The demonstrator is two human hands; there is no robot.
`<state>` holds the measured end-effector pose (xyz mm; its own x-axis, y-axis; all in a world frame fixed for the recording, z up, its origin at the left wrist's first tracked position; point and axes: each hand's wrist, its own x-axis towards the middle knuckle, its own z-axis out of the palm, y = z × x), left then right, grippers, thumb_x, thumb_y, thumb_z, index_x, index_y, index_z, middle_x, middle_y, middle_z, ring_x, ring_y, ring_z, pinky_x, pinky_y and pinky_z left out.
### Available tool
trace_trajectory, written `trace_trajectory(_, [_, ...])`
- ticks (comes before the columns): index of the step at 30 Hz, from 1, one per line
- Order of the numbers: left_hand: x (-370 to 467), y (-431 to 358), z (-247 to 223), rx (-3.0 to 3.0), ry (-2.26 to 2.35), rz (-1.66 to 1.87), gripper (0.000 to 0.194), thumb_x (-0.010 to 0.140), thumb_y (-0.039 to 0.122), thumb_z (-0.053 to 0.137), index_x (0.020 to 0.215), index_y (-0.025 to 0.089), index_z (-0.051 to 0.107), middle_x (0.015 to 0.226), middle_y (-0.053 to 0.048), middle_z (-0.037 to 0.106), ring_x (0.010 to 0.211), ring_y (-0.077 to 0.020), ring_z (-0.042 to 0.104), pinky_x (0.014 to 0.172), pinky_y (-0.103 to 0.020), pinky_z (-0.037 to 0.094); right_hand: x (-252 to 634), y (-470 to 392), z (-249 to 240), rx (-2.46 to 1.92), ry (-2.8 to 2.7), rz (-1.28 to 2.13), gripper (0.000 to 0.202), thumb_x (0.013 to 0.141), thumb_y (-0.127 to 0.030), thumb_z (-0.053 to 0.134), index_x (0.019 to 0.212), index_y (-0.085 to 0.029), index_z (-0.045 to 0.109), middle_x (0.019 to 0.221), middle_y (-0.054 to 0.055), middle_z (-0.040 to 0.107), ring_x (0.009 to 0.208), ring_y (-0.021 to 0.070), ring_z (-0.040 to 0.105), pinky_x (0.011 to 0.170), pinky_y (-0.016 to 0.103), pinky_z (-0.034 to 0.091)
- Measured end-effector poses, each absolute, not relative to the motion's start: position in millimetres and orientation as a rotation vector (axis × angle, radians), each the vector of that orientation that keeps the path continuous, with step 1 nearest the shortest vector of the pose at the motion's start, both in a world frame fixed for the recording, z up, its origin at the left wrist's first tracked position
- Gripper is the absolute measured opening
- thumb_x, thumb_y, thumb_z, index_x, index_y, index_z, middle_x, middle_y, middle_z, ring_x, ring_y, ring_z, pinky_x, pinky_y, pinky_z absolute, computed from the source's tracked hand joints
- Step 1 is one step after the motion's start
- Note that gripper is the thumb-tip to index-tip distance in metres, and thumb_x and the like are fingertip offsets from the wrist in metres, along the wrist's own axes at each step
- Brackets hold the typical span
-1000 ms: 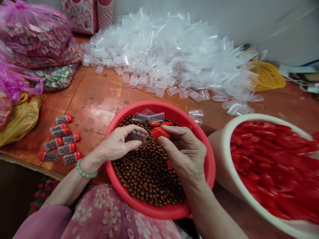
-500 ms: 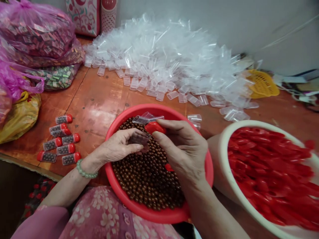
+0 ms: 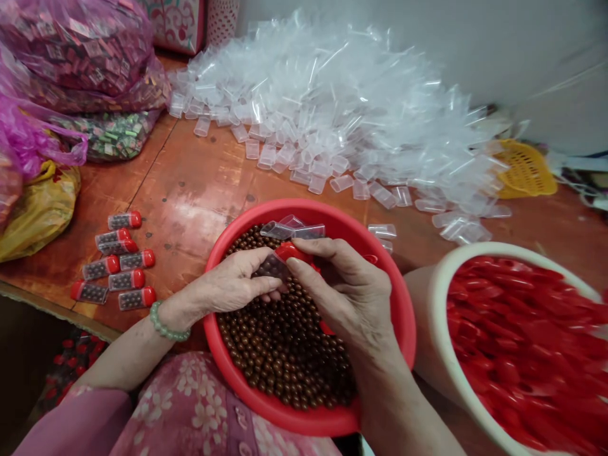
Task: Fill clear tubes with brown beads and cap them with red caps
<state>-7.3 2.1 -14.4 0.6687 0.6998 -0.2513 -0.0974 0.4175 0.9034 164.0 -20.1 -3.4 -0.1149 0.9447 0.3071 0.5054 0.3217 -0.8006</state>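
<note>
A clear tube [image 3: 272, 268] is pinched by the left hand [image 3: 232, 280], a red cap [image 3: 293, 250] by the right hand [image 3: 356, 294]; if the cap is pressed crookedly, the tube could be spilled.

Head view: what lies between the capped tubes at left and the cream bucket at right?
In the head view: tabletop, then the red basin of brown balls, with the left hand and right hand above it.

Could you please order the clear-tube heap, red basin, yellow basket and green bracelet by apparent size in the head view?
Largest: clear-tube heap
Red basin
Yellow basket
Smallest: green bracelet
</note>
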Motion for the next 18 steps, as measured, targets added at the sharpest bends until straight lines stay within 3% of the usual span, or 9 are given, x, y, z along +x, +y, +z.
trace_trajectory(4, [-7,3,-15,1.034,0.721,0.544,0.007,0.083,0.017,0.054,0.089,0.014,0.052,0.078,0.0,0.055,0.066,-0.0094,0.051,0.065,-0.025,0.043,167,-17,-2,-1.246,-2.015,0.535,0.026,0.087,-0.026,0.064,0.112,-0.024,0.06,0.103,0.006,0.072,0.092,0.0211,0.07,0.081,0.036,0.058])
trace_trajectory(8, [-8,4,-17,1.041,0.732,0.601,0.005,0.083,0.018,0.056,0.082,0.013,0.053,0.077,0.0,0.056,0.071,-0.0101,0.051,0.068,-0.025,0.042,166,-18,-6,-1.205,-2.184,0.394,0.069,0.077,-0.045,0.073,0.133,-0.019,0.044,0.12,0.016,0.064,0.11,0.0297,0.064,0.089,0.045,0.056])
trace_trajectory(10, [-7,4,-18,0.965,0.715,0.611,0.006,0.083,0.018,0.056,0.082,0.013,0.053,0.076,0.0,0.057,0.07,-0.0107,0.054,0.068,-0.025,0.043,162,-18,-9,-1.188,-2.228,0.337,0.079,0.076,-0.048,0.074,0.138,-0.016,0.038,0.133,0.021,0.055,0.124,0.0334,0.055,0.097,0.05,0.052])
trace_trajectory(12, [-5,4,-18,0.868,0.69,0.63,0.006,0.082,0.017,0.057,0.085,0.014,0.053,0.076,0.0,0.057,0.068,-0.0108,0.055,0.069,-0.026,0.045,157,-19,-14,-1.201,-2.257,0.265,0.08,0.077,-0.046,0.073,0.14,-0.014,0.035,0.135,0.023,0.051,0.127,0.0349,0.05,0.099,0.053,0.05])
trace_trajectory(18, [-3,3,-20,0.788,0.664,0.644,0.009,0.078,0.012,0.061,0.086,0.012,0.058,0.076,0.001,0.059,0.071,-0.0108,0.054,0.078,-0.028,0.046,148,-19,-25,-1.222,-2.19,-0.069,0.064,0.078,-0.029,0.061,0.136,-0.013,0.038,0.111,0.018,0.061,0.098,0.0308,0.062,0.081,0.049,0.056])
